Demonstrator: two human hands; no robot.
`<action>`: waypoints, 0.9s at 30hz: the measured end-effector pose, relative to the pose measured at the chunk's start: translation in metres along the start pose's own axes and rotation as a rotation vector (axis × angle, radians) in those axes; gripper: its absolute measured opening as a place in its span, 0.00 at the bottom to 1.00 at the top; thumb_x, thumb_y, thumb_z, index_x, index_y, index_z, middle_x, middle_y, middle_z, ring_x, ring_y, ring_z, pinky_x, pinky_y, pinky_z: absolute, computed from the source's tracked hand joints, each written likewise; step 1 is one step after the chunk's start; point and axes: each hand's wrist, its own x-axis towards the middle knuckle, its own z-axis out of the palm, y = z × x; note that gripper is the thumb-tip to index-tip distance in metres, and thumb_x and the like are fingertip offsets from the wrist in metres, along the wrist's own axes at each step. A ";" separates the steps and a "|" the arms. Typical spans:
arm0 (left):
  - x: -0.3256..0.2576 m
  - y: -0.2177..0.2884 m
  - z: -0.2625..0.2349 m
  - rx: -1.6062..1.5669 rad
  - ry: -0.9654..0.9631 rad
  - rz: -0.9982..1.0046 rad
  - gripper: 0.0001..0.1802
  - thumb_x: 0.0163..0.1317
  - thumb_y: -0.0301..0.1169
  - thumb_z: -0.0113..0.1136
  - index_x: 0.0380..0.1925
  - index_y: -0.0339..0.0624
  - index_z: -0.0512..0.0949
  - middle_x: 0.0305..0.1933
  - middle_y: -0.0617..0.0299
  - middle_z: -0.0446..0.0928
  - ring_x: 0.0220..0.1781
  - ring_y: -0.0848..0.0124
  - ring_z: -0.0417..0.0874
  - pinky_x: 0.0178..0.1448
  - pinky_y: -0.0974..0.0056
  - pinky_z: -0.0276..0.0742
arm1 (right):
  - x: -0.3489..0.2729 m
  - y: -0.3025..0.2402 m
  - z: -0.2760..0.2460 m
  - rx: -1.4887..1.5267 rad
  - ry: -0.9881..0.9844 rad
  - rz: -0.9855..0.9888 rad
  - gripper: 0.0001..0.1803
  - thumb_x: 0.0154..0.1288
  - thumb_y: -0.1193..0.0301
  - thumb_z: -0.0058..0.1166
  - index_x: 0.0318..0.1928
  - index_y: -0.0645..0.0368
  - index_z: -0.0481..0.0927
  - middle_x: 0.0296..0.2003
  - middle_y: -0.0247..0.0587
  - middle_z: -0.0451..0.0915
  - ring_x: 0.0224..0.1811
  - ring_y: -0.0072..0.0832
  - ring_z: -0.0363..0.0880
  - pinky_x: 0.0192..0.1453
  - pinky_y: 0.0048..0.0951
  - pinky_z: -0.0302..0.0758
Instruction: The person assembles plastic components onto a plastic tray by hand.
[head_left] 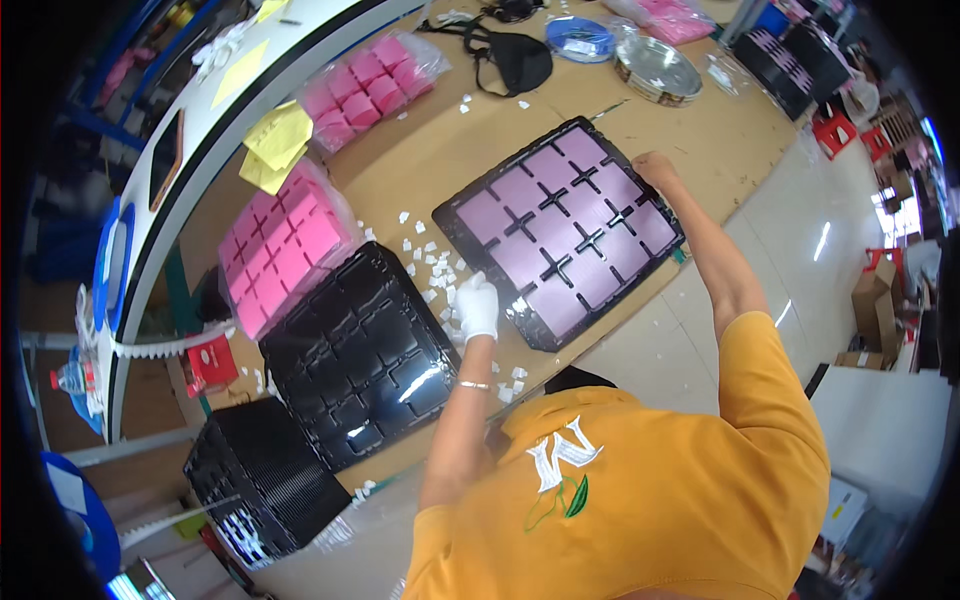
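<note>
A black plastic tray [522, 318] lies tilted on the brown table, its shallow compartments filled with lilac pieces [515, 247]. My right hand [656, 171] is bare and closes on the tray's far right rim. My left hand [477, 306], in a white glove, is beside the tray's near left edge. Its fingers are curled together, and what they hold, if anything, is hidden. Small white paper bits [437, 270] lie scattered around it. To its left rests another black tray [362, 340] with its compartments showing no pieces.
Stacked bright pink trays [290, 245] in clear wrap stand farther left, under yellow notes [276, 148]. More wrapped pink pieces [365, 88] lie behind. A black face mask [518, 58], blue tape reel [580, 39] and round clear-lidded tin [657, 70] are at the far side. Black stacked trays [262, 480] sit lower left.
</note>
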 end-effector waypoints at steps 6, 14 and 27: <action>-0.001 0.033 -0.006 0.664 0.082 0.320 0.17 0.50 0.30 0.48 0.37 0.35 0.81 0.39 0.42 0.79 0.46 0.50 0.79 0.54 0.57 0.72 | 0.017 -0.013 0.013 0.147 0.030 -0.059 0.12 0.54 0.67 0.46 0.31 0.57 0.82 0.34 0.58 0.78 0.38 0.49 0.80 0.46 0.41 0.74; -0.003 0.010 -0.010 0.716 0.027 0.341 0.18 0.52 0.33 0.47 0.39 0.41 0.81 0.42 0.42 0.78 0.45 0.48 0.78 0.54 0.53 0.73 | 0.024 -0.011 0.009 -0.060 -0.119 0.011 0.13 0.54 0.67 0.47 0.33 0.60 0.82 0.36 0.60 0.79 0.42 0.51 0.79 0.47 0.44 0.74; -0.067 0.080 -0.176 0.150 0.163 0.635 0.18 0.56 0.30 0.57 0.47 0.36 0.74 0.44 0.49 0.78 0.45 0.56 0.80 0.51 0.59 0.75 | -0.075 -0.094 0.007 0.036 0.253 -0.376 0.12 0.61 0.68 0.50 0.42 0.62 0.79 0.38 0.54 0.79 0.41 0.48 0.79 0.45 0.41 0.75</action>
